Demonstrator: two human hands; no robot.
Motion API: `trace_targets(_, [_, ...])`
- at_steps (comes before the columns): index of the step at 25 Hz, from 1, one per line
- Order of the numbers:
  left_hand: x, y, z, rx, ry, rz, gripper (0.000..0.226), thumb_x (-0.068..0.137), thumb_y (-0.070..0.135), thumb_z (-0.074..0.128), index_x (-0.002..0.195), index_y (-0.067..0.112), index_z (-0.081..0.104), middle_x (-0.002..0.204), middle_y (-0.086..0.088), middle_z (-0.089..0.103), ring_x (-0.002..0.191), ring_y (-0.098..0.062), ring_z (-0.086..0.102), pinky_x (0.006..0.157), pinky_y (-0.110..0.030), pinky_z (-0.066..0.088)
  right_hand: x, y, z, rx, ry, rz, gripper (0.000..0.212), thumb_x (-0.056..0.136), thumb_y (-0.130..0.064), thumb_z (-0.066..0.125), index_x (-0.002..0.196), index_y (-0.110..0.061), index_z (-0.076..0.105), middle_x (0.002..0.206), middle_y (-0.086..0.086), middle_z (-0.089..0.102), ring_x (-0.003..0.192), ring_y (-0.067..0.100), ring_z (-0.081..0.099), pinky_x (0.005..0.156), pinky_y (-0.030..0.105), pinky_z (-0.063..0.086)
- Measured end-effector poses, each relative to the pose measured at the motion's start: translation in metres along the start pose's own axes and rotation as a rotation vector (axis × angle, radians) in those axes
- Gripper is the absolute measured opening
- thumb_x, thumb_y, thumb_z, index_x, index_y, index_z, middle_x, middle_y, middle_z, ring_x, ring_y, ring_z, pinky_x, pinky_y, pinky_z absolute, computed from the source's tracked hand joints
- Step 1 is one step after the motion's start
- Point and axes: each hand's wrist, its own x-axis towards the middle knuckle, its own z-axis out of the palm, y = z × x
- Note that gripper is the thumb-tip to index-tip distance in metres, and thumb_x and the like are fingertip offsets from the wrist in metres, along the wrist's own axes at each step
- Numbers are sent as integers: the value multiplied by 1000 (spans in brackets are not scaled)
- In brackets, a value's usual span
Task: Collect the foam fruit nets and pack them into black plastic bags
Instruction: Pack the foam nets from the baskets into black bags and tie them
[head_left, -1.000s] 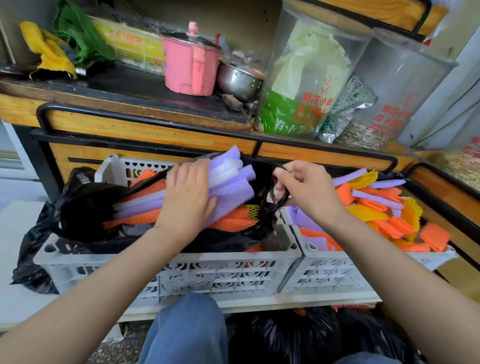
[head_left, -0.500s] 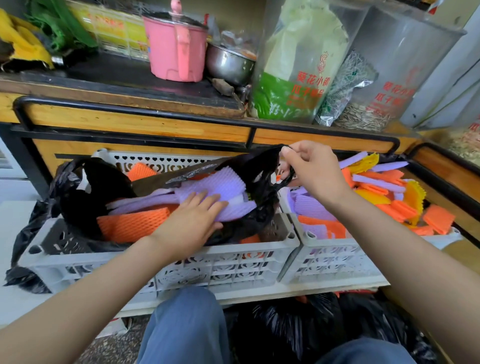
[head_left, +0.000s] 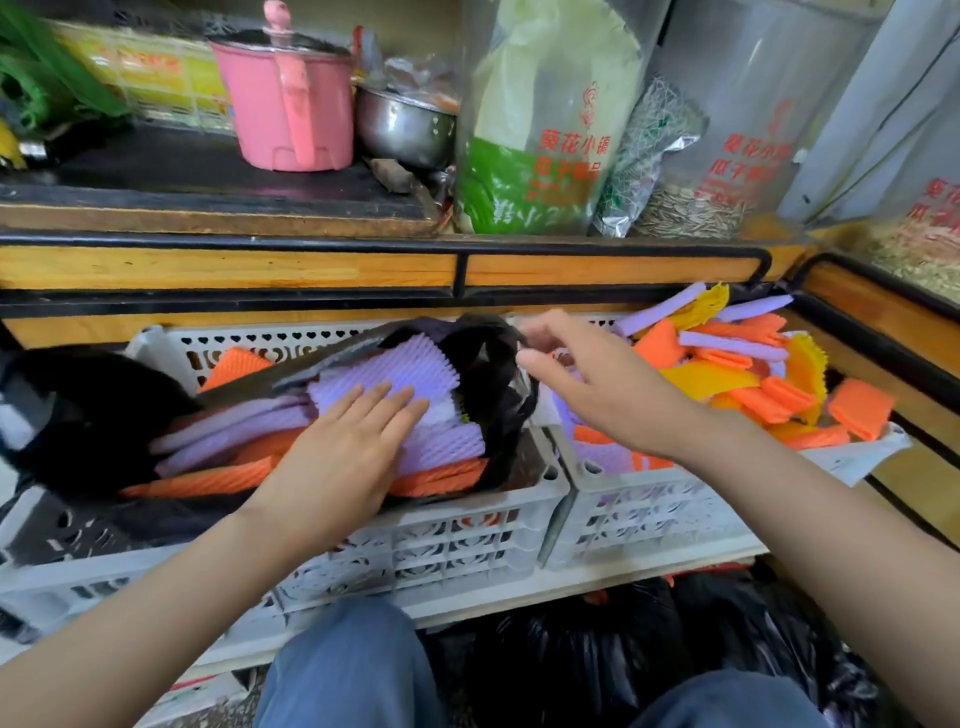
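Observation:
A black plastic bag lies open in the left white crate, filled with purple foam nets and orange ones. My left hand presses flat on the purple nets, fingers straight. My right hand hovers beside the bag's right rim with fingers loosely spread and blurred, and I see nothing held in it. Under and right of it, the right white crate holds a loose pile of orange, yellow and purple nets.
A wooden counter with a black rail runs close behind the crates. On it stand a pink pot, a steel pot and clear seed containers. Full black bags lie on the floor by my knees.
My right hand has let go of the bag's rim and opened. My left hand slid farther over the purple nets, pressing them down into the bag.

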Motion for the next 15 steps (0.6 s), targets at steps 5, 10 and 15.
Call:
trace_targets(5, [59,49,-44,-204,312,169,22,88,13,42,107,9,52,98,-10,60,88,-27,48,73,-37,36,-36,80,-20,-230,190,84,39,94,-27,54,127,-9,48,125,6,51,121,19,44,94,19,29])
trace_targets(10, [159,112,-2,-271,234,268,26,86,17,44,105,8,59,100,-10,59,90,-30,52,76,-35,34,-52,188,-50,-402,299,323,52,84,-14,68,127,1,45,127,20,47,122,36,41,98,33,30])
trace_targets(15, [237,168,87,-352,-144,74,39,95,30,44,130,13,44,127,-8,48,120,-27,43,93,-35,28,-56,279,-68,-661,352,540,96,68,-27,82,138,11,29,140,35,32,135,49,22,114,51,13])
